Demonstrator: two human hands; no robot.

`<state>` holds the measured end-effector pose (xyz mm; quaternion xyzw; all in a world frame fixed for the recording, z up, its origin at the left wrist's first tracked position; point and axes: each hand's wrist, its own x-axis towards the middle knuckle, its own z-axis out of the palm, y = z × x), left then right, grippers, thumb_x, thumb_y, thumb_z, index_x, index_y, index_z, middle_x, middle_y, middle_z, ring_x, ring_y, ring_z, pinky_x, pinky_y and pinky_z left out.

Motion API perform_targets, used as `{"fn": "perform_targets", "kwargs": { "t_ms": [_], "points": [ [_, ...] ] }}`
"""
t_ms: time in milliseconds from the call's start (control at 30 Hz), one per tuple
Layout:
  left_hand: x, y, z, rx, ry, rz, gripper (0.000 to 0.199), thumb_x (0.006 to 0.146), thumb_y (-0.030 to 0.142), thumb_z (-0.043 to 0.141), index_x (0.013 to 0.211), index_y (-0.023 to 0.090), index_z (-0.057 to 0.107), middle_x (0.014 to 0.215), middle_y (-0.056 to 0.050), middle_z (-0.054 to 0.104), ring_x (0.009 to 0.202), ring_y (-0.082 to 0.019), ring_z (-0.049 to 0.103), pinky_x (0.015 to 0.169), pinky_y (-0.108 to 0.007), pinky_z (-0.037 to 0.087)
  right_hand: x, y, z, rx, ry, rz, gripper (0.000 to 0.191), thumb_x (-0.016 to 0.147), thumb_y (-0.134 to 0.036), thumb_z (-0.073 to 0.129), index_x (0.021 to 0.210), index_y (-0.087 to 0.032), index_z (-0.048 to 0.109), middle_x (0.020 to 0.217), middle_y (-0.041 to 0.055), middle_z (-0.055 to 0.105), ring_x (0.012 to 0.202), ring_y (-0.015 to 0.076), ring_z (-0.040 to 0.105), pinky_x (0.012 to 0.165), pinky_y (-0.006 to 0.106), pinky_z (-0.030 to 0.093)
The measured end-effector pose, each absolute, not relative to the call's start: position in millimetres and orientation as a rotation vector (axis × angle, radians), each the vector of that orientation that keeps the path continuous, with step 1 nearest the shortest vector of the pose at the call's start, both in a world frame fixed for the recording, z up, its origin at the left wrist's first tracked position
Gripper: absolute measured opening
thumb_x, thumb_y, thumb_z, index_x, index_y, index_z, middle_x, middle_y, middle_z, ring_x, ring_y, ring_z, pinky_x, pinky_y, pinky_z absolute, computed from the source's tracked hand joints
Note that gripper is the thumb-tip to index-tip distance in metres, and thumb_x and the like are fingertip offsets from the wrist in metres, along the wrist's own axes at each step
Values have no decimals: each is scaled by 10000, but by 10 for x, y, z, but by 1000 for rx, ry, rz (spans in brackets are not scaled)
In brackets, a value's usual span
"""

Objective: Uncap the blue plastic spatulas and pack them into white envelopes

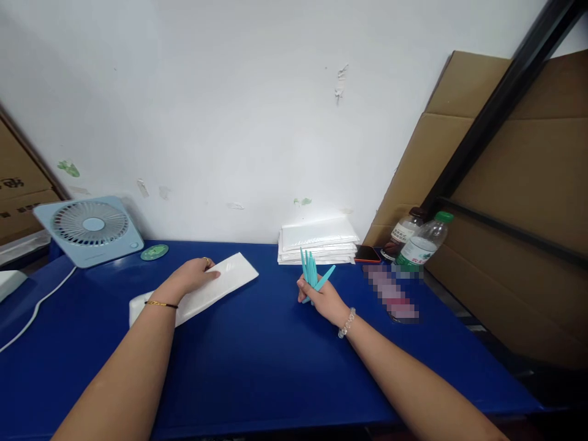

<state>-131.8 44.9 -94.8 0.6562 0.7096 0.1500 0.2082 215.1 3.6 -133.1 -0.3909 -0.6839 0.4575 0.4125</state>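
My left hand point(195, 277) grips a flat, glossy white packet point(232, 275), thumb on top and fingers at its far edge. The packet slants across the left part of the blue table, and my forearm hides some of it. In my right hand point(321, 297) is a bunch of slim turquoise sticks point(311, 272) with tapered ends. Most of them point up, while one leans out to the right. They are held above the table, to the right of the packet; their exact kind I cannot make out.
A stack of white packets point(318, 242) lies against the wall. Right of it are a phone point(368, 254), two bottles point(421, 245) and a blurred-out item point(392, 294). A blue fan point(92, 229) and a green disc point(155, 252) are at the left on the blue table point(257, 380). Cardboard point(519, 245) stands right.
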Motion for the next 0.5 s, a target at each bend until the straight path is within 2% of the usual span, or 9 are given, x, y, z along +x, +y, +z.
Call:
{"fn": "perform_targets", "kwargs": {
  "t_ms": [100,200,300,400,467,500],
  "points": [
    [-1157,383,-844,1493,1825,1034,348,647,505,650,778,192,574,687,-10,618,656,-203,596,582,-291,452,2138,10,-1298,-906,-1588,1276,287,851,-461,552,951,-192,551,577,-48,523,542,119,538,579,265,452],
    [-826,314,-785,1013,1371,1442,359,637,421,729,835,187,543,742,3,628,628,-146,598,565,-261,492,2134,-22,-1258,-915,-1427,1344,304,797,-446,628,938,-186,557,485,-89,424,430,88,418,467,229,385],
    [-464,261,-833,760,1116,1455,263,697,282,721,886,180,571,887,-34,661,717,-142,631,630,-276,542,2116,-50,-1246,-924,-1306,1383,386,713,-408,722,978,-185,553,462,-110,390,390,65,331,422,213,333],
    [-246,237,-937,683,1053,1388,232,731,230,706,912,171,573,983,-64,659,775,-142,641,640,-253,549,2093,-53,-1258,-981,-1250,1369,421,662,-406,756,955,-160,577,476,-96,415,391,62,325,406,214,310],
    [-223,233,-974,706,1113,1372,337,729,277,717,1004,167,555,1102,-112,627,912,-192,640,712,-296,556,2097,-36,-1262,-1063,-1219,1312,367,678,-425,735,860,-142,587,453,-85,412,388,67,336,403,220,307],
    [-247,232,-972,762,1200,1416,453,718,320,727,1096,175,524,1198,-139,580,1026,-233,608,781,-342,547,2108,-24,-1259,-1100,-1205,1300,345,690,-431,722,806,-140,579,436,-83,403,385,69,340,401,222,307]
  ]
}}
